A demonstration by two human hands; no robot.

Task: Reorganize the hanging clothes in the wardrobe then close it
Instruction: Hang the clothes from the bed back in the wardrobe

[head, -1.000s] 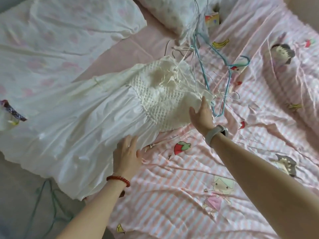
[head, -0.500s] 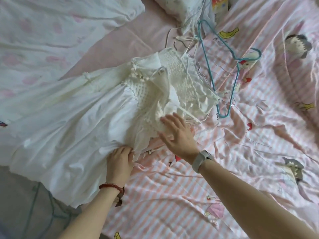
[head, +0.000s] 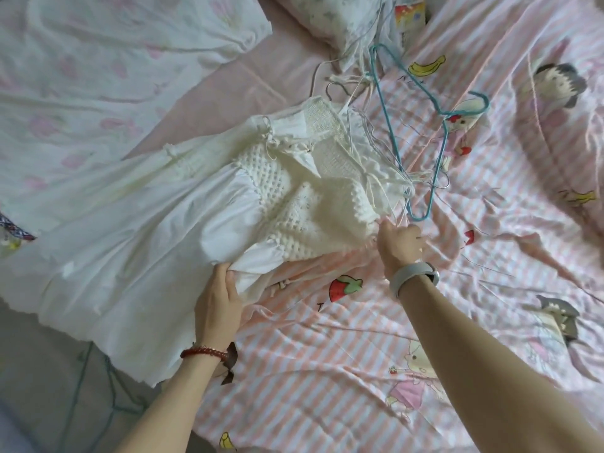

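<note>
white dress (head: 157,223) lies spread across the bed (head: 327,371), skirt toward the left edge, knitted bodice w/ laces toward centre. left hand (head: 217,305), red bead bracelet (head: 204,352) at wrist, rests at the lower hem of the bodice area; its fingers curl over a fold of the white cloth, grip pinching the fabric. right hand (head: 399,245), grey watch (head: 413,276) at wrist, sits at the bodice's right corner; fingers bent down into the cloth edge & thin strings, grip closed on the dress corner. blue hanger (head: 438,135) lies on the pink striped sheet just right of the bodice, its lower tip near the right hand, tangled w/ thin white wire hangers (head: 356,89) above. sheet carries cartoon prints: strawberry (head: 345,287) between the two forearms, banana (head: 426,65) upper right. pillow (head: 340,24) at top centre; pale floral blanket (head: 98,60) upper left, partly under the dress. wardrobe not in view. grey floor w/ green cord (head: 78,387) lower left, beside the bed edge.
</note>
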